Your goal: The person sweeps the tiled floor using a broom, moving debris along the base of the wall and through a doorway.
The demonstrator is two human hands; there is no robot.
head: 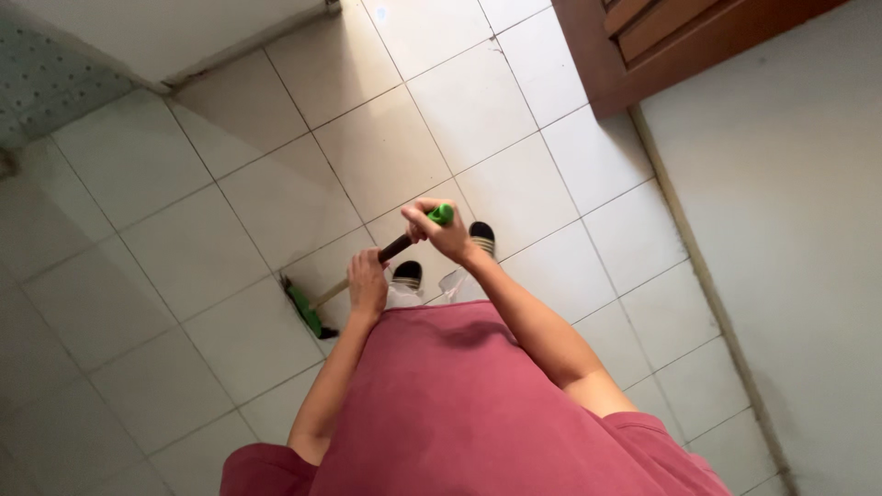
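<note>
I look straight down at a long-handled floor tool. Its dark handle [396,245] ends in a green cap [442,215], and its green head [302,309] rests on the white floor tiles. My right hand [443,233] grips the top of the handle just below the green cap. My left hand [367,282] is wrapped around the handle lower down. My two feet in dark striped slippers [481,235] stand just behind the hands.
White square floor tiles [230,230] spread ahead and to the left. A white wall [790,202] runs along the right, with a brown wooden door [661,46] at the top right. Another wall base [184,37] crosses the top left.
</note>
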